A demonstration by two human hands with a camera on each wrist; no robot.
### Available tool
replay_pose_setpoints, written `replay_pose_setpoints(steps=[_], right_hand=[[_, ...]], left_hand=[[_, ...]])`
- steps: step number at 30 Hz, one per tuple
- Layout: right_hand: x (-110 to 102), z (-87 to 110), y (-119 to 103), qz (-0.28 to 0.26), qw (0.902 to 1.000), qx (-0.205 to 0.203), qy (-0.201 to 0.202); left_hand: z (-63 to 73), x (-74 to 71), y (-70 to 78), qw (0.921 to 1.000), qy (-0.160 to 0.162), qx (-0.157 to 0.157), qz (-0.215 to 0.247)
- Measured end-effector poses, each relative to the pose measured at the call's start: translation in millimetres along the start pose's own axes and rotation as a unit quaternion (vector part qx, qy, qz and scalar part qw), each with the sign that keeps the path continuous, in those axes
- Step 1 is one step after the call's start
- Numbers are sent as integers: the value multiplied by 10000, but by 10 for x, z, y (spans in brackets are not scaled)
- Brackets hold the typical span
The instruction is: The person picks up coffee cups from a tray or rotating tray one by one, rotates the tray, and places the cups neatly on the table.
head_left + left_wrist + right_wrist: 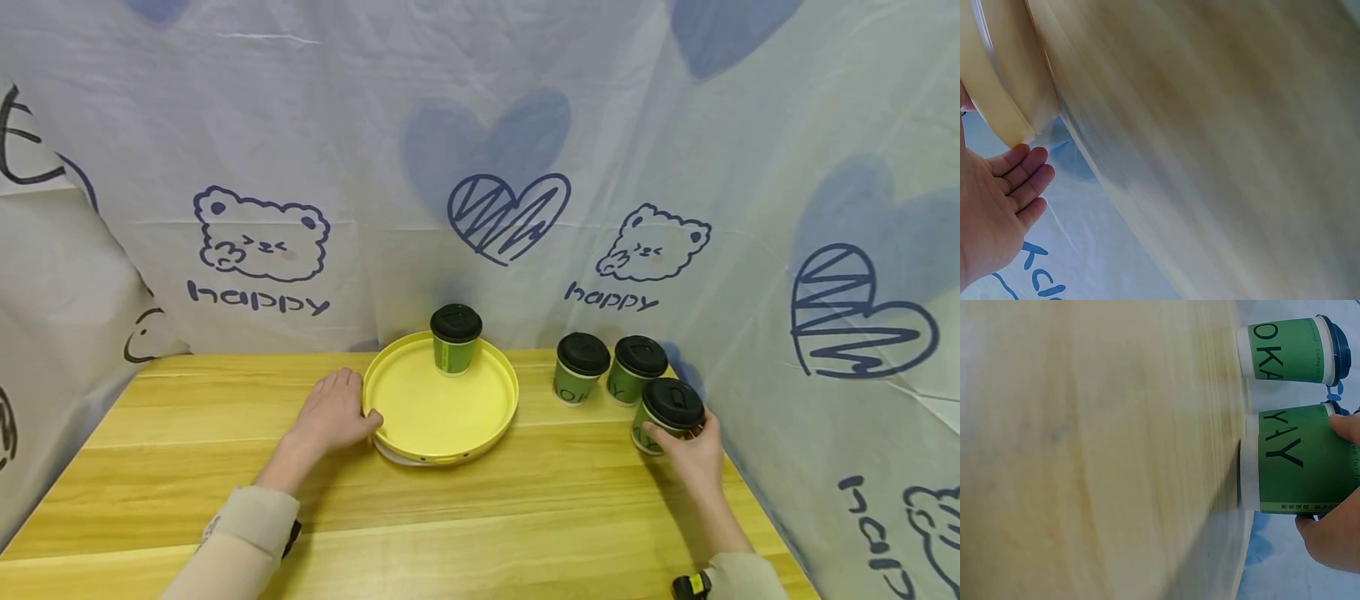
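Observation:
At the right of the table, my right hand (693,454) grips a green paper coffee cup (651,429) with a black lid, thumb and fingers round its upper part. In the right wrist view, this cup (1304,459) shows the letters "YAY", and its base is at or very near the tabletop. My left hand (333,410) rests against the left side of a round yellow tray (435,433), its fingers nearly straight and the thumb at the rim. In the left wrist view, fingertips (1019,150) touch the tray's outer wall (1004,94). Another lidded cup (454,354) stands upright on the tray's far part.
Two more lidded green cups, a left one (576,383) and a right one (626,382), stand upright behind the gripped cup. The wooden table (480,533) meets a printed cloth (390,250) at its back and right edges. Something white (393,454) shows beneath the tray.

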State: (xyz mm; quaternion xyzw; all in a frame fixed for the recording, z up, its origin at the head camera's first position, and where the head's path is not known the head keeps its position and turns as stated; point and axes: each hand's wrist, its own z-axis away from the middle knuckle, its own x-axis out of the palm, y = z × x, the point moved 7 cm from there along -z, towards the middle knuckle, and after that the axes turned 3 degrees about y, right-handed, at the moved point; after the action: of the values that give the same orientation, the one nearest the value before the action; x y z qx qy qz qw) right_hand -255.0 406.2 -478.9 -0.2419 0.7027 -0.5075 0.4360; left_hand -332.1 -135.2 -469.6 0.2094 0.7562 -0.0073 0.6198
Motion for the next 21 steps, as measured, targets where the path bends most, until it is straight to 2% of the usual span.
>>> replay_pose_setpoints(steps=[10,21], right_hand=[[-19,-74,54,49,10000,58,39],[-25,-39,36,157,9999,73,4]], left_hand=[[14,-7,6,10000,17,18,17],[10,20,-9,10000,43,6,36]])
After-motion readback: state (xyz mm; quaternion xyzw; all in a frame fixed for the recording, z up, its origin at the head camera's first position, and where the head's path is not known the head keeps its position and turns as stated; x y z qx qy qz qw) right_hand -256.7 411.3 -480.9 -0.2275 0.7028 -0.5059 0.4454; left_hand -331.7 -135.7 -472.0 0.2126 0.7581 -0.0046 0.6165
